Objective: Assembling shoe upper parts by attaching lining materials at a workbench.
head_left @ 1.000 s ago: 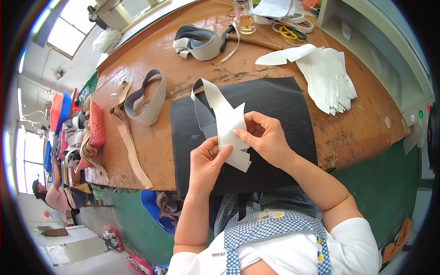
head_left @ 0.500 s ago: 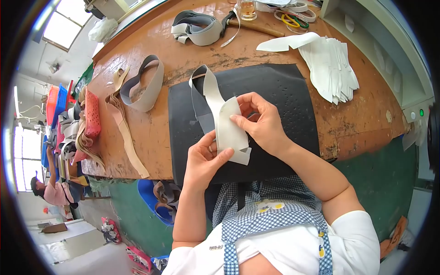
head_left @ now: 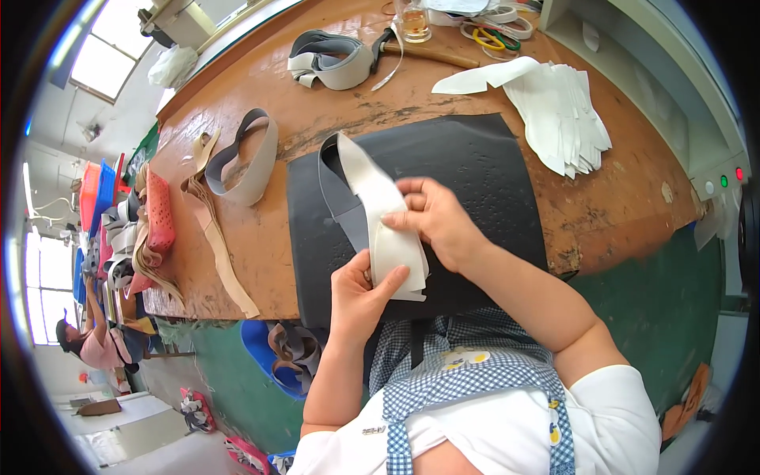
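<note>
One white piece (head_left: 396, 252) held along grey strip loop (head_left: 333, 188), over black mat (head_left: 495, 182) on desk (head_left: 633, 194). Long axis runs far-left to near-right. Left hand (head_left: 358, 297) at lower left edge, fingers clamped; right hand (head_left: 437, 222) farther up, pinching right edge.

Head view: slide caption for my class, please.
Left hand and right hand hold a white piece against a looped strip over a black mat.

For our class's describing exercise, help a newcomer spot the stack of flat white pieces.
On the worn brown table, find the black rectangular mat. Beside its upper-right corner lies the white stack. Its overlapping, fanned layers set it apart from the brown wooden-handled tool behind.
</note>
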Demonstrator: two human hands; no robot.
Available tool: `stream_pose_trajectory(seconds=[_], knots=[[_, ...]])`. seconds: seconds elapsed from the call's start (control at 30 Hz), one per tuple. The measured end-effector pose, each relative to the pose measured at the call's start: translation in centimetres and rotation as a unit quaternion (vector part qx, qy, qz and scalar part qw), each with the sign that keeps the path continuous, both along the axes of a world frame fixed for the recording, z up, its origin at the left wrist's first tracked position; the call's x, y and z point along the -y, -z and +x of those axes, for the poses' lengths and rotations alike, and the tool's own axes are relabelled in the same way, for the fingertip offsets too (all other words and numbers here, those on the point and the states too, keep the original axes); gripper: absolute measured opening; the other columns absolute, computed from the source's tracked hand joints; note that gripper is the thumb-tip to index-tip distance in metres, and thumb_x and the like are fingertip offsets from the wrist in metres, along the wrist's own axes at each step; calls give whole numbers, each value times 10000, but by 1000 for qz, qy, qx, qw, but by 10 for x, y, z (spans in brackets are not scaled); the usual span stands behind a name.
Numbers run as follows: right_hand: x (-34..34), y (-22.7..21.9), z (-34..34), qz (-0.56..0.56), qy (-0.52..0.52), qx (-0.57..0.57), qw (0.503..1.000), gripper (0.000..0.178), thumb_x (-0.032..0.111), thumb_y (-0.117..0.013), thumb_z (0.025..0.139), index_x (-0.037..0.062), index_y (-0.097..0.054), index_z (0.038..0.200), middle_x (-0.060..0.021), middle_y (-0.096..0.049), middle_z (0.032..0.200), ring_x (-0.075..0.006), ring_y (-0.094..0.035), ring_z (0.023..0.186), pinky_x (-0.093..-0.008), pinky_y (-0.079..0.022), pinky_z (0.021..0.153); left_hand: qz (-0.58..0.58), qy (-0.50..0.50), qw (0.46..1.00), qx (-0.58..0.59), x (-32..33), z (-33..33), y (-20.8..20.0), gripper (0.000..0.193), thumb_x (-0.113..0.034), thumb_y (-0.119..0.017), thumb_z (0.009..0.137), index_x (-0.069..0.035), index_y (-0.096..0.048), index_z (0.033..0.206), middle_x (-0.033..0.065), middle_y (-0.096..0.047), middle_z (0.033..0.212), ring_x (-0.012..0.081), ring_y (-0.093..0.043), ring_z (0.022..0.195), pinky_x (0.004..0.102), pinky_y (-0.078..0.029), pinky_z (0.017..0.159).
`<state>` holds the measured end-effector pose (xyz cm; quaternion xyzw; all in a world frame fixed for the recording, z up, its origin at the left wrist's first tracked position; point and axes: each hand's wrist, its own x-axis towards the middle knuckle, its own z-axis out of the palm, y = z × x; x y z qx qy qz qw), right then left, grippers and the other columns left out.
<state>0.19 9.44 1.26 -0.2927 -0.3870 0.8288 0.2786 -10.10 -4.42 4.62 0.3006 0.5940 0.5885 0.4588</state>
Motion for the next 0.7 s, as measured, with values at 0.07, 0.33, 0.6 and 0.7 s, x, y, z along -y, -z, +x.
stream_pose_trajectory(seconds=[0.07,0.33,0.6,0.7], knots=[[-15,-5,5,35,4,19,999,702,8,-800,756,-65,-396,1326,-156,-675,1062,-218,-679,945,-345,-570,801,-46,9,994,-99,3,-7,3,222,-62,-744,873,64,-663,1037,34,-705,889,67,-640,750,208,-511,669],[-33,-6,33,422,233,289,827,726,46,-777,759,16,-394,1375,-173,-587,1256,-267,-604,1144,-383,-521,936,-94,154,886,-427,-1,-61,-42,192,-98,-791,777,-3,-699,915,67,-648,708,127,-603,656,286,-479,615],[-35,-45,8,545,-292,59,784,106,77,-724,828,19,-705,915,-92,-694,782,-208,-658,697,-299,-502,658,85,300,727,-612,-28,-86,-78,266,-101,-810,686,-23,-671,899,106,-632,772,307,-600,896,409,-499,784],[-31,-32,14,572,-114,45,811,113,67,-708,864,-2,-685,951,-94,-687,763,-147,-621,634,-267,-494,621,177,78,715,-672,-33,-71,-81,256,-61,-782,730,-39,-641,943,96,-633,846,314,-609,928,396,-486,881]])
